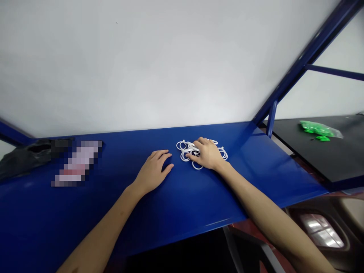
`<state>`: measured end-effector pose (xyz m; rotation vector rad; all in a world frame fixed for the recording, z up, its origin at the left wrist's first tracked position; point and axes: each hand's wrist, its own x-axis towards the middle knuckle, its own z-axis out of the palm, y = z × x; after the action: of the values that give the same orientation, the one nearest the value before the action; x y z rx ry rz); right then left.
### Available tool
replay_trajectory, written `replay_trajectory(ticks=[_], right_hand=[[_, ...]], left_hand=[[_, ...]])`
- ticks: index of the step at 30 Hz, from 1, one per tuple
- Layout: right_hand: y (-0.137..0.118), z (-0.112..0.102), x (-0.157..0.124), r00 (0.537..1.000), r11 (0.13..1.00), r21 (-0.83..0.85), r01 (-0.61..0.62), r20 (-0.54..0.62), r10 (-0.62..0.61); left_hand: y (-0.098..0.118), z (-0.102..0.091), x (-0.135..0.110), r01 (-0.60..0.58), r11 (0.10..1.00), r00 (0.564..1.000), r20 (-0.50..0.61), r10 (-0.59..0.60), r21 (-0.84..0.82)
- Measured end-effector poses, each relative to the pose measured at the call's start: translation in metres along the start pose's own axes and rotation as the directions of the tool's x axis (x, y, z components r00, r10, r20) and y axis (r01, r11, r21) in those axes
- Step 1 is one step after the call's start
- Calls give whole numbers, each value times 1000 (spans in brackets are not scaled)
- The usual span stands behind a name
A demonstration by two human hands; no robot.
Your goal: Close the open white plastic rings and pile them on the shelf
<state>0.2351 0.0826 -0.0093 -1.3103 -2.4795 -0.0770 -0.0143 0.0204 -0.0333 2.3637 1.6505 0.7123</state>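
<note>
Several thin white plastic rings, some with small knobs, lie in a loose, overlapping pile on the blue tabletop. Over the right part of this pile is my right hand, its fingers curled down and its thumb apart, with white pieces between thumb and fingers. The palm hides part of the pile, and some rings stick out on both sides. To the left of the rings, my left hand rests palm down on the table, fingers extended and thumb spread, touching none of them.
At the left lie a black plastic bag and a blurred-out pale rectangular item. A white wall stands behind the table. On the right, beyond a blue metal frame, a black table holds a clear bag with green pieces.
</note>
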Motion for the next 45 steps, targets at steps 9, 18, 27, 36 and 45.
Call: replay_trajectory(ticks=[9,18,27,36,45], right_hand=[[8,-6,2,997,997,-26,-73,-39,72],[14,-13,0,974,988,72,-134,-176,145],[15,-20,-1,949,980,162,-113,-276,155],[15,-25,-4,979,985,152,-77,-176,104],[22,-20,-4,986,979,202,-8,-159,41]], left_hand=[[-2,-1,1,6,1000,1000,10,-6,-4],[-3,-1,1,-5,1000,1000,24,5,29],[-4,-1,1,-22,999,999,26,21,35],[-4,0,0,-22,1000,1000,17,22,22],[0,-3,1,-5,1000,999,43,4,21]])
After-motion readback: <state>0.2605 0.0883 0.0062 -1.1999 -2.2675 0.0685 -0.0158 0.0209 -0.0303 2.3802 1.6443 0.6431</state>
